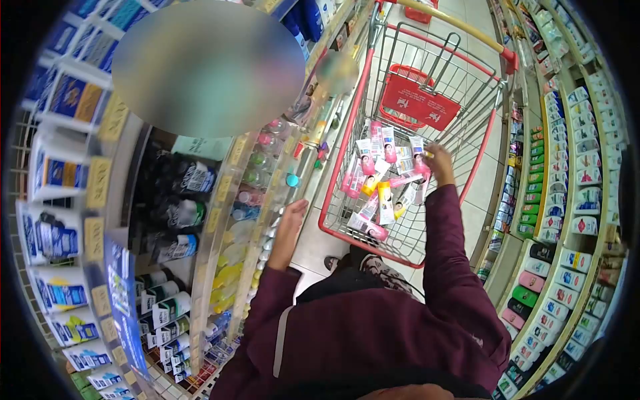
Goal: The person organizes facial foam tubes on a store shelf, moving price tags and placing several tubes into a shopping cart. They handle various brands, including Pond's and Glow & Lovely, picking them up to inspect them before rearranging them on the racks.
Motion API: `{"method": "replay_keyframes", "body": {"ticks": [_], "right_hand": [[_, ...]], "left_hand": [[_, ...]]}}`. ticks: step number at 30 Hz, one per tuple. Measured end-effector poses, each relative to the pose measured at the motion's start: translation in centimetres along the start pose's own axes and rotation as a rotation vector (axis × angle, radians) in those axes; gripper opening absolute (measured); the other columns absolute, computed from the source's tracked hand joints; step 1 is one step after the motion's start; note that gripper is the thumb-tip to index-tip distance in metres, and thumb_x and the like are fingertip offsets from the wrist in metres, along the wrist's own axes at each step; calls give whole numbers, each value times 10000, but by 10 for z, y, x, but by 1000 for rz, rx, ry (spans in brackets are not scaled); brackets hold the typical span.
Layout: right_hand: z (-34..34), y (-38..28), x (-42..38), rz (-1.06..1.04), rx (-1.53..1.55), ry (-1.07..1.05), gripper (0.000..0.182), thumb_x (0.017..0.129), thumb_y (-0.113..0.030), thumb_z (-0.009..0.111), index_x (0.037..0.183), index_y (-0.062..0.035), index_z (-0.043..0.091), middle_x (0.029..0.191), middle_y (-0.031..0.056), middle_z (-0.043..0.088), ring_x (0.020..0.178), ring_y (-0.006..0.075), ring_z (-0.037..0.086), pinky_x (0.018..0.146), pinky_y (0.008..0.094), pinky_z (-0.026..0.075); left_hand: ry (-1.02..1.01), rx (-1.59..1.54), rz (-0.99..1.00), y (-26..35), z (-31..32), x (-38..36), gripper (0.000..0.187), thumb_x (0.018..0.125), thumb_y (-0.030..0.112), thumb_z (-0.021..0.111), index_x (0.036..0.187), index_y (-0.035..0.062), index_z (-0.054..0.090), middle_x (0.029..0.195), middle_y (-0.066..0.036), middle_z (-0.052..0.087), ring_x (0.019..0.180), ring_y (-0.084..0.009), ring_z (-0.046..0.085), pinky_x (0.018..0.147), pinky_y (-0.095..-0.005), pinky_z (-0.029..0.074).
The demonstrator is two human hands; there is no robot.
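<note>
A wire shopping cart with a red rim (331,179) stands in front of me. Several pink and white tubes lie in it, along with a yellow and white tube (386,203). My right hand (439,164) reaches over the cart, its fingers bent at a white and pink tube (418,152) near the right side of the pile. Whether the fingers grip that tube is unclear. Outside the cart on the left, beside the shelf edge, my left hand (289,223) is held with its fingers extended and nothing in it.
Shelves of dark bottles (183,213) and packs rise on the left. Shelves of boxed goods (559,303) line the right. A red basket (402,80) is seen through the cart's far end, and a tiled floor (313,243) lies below.
</note>
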State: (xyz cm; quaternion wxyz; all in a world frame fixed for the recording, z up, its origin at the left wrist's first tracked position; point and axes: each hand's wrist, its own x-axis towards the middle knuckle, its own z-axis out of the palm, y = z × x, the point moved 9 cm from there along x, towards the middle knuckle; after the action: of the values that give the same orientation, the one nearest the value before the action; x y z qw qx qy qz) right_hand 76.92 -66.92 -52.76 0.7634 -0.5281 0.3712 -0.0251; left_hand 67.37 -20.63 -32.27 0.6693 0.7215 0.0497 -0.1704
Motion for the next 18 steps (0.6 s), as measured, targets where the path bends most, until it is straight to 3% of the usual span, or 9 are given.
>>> {"method": "replay_keyframes", "body": {"ticks": [1,2,3,4,7,11,13,17,18], "right_hand": [[-10,36,23,11,-32,-24,247,904,-142,588,1114,-12,581,1028,106,619,843,244,640,714,337,559],[-15,72,34,23,-39,-26,247,904,-142,588,1114,-12,581,1028,106,619,843,244,640,714,337,559],[-32,108,39,71,1,123,225,854,-125,615,1072,-74,590,953,73,606,773,247,624,673,395,545],[-54,145,40,116,41,273,233,803,-107,642,1030,-136,599,878,40,592,703,251,607,632,453,530],[-84,218,27,181,-30,511,261,798,-115,655,1049,-86,592,888,91,617,753,280,628,673,450,528],[-85,227,-7,104,-513,754,317,790,-126,671,1075,-19,583,901,159,651,821,319,656,727,446,524],[-73,215,-22,31,-738,823,350,786,-132,680,1088,14,578,908,193,668,855,338,670,754,445,522],[-52,210,-18,-18,-665,724,441,802,-124,682,1175,51,522,956,206,661,910,344,664,802,430,517],[-50,217,-9,58,-526,675,475,797,-164,719,1165,67,528,995,216,663,943,344,664,830,420,519]], "left_hand": [[7,-3,-13,-33,9,16,703,983,524,455,1375,-57,416,1387,-226,481,1311,-338,451,1117,-450,312],[-4,289,66,-65,17,33,705,950,449,554,1411,-47,360,1408,-239,435,1336,-370,399,1126,-467,286],[-19,580,149,-84,29,44,757,916,375,654,1448,-36,305,1429,-252,389,1362,-403,347,1135,-484,259],[-29,644,162,-95,42,47,819,885,347,690,1461,-44,259,1446,-270,344,1374,-423,309,1138,-495,244],[-3,729,165,-85,63,44,908,839,303,734,1470,-73,200,1470,-303,272,1371,-472,271,1142,-527,223],[15,931,160,-72,63,42,912,825,302,738,1468,-77,214,1480,-310,256,1377,-499,248,1141,-557,209],[-35,1011,77,-74,63,43,924,859,333,714,1462,-113,174,1487,-336,209,1404,-480,209,1156,-523,193],[-52,1030,54,-82,60,41,925,859,354,705,1463,-112,182,1497,-338,195,1410,-485,194,1160,-524,184],[-56,1012,42,-85,59,41,938,859,365,703,1464,-117,174,1496,-338,199,1407,-486,201,1161,-523,185]]}}
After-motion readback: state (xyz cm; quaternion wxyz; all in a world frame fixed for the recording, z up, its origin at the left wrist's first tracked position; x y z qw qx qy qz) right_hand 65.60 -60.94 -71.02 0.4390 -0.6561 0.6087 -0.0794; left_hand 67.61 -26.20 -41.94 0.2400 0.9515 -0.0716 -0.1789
